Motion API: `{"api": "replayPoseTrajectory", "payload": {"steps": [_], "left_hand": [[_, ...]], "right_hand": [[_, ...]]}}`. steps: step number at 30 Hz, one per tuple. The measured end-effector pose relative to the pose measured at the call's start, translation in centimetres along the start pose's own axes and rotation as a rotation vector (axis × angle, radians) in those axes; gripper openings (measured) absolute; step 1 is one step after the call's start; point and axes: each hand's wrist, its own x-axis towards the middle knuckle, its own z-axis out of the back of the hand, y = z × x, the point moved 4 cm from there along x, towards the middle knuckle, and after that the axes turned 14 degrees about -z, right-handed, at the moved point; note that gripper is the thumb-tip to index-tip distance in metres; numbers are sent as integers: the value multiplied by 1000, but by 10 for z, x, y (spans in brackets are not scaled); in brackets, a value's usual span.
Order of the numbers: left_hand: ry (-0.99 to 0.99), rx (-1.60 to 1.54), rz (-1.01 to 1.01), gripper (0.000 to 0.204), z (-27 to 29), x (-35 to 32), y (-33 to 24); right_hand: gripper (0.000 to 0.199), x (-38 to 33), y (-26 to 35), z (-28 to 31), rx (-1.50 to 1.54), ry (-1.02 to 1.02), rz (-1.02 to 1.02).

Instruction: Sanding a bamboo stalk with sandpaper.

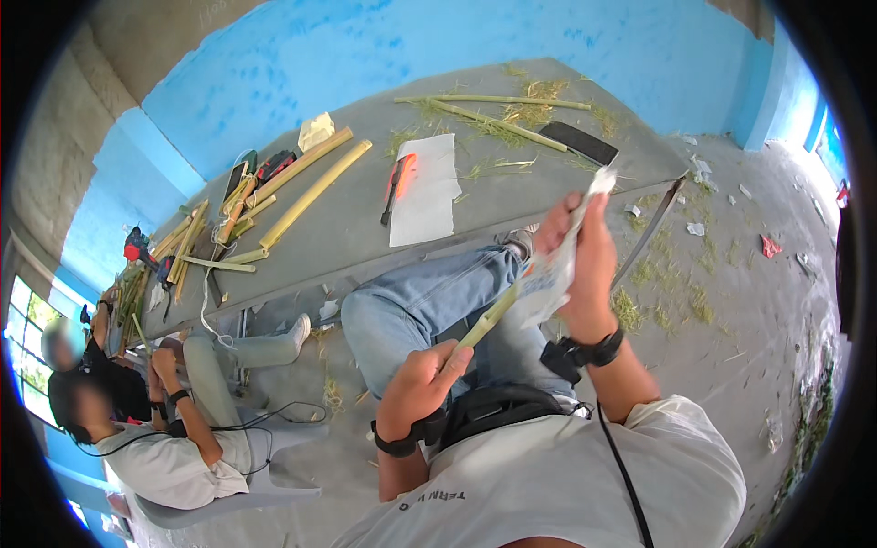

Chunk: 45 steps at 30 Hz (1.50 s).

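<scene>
My left hand [425,379] is closed round the near end of a pale green bamboo stick [490,320], held slanting up and away over my lap. The fingers of my right hand [589,260] are closed on a crumpled white sheet [551,283], which covers the stick's far end. A small bit of orange shows at the sheet's edge; I cannot tell what it is. On the grey table [338,228] beyond my knees, an orange and black tool [398,183] lies on a flat white sheet [429,215].
Thick bamboo poles [315,196] and tied bundles lie on the table's left. Further right are thin sticks, shavings [539,100] and a dark flat rectangular thing [581,143]. A seated person [174,447] works at the left beside another person. Scraps and shavings litter the floor [731,320].
</scene>
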Motion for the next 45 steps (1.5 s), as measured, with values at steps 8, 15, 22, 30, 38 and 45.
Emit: {"api": "replayPoseTrajectory", "payload": {"steps": [8, 15, 22, 30, 38, 45], "left_hand": [[-37, 79, -11, 46, 8, 4, -5], [-74, 151, -25, 46, 5, 7, -5], [-68, 165, -10, 47, 15, 4, -14], [-59, 115, -22, 46, 1, 6, -18], [-5, 108, -41, 45, 2, 4, -13], [-154, 4, -186, 37, -13, 9, -10]], "right_hand": [[42, 3, 20, -11, 49, -24, -43], [42, -7, -5, -11, 95, -33, -198], [39, -6, 4, -7, 72, 177, -112], [38, -7, 1, 0, 94, 49, -92], [41, -11, 19, -11, 116, 80, -23], [35, -38, -48, -15, -152, 85, -374]]}}
